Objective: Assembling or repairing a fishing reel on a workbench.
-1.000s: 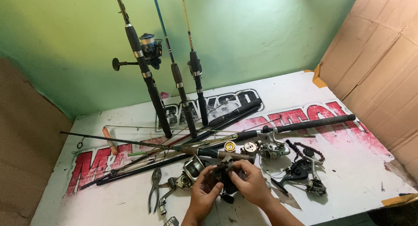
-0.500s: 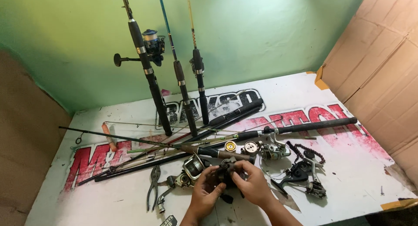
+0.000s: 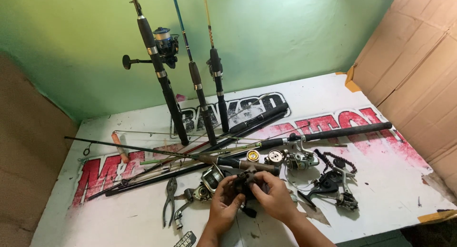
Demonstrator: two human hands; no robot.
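We see the small dark metal fishing reel body (image 3: 247, 186) at the near middle of the white lettered counter (image 3: 390, 190). Left of it lie grey steel pliers (image 3: 169, 206); right, a black reel frame (image 3: 333, 185); behind, three upright dark fishing rods (image 3: 164, 90).

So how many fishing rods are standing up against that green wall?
3. The left rod carries a spinning reel, the middle rod stands beside it, and the right rod is next. More rods lie flat on the table.

Dark reel body (image 3: 247, 187), held low-center over table.
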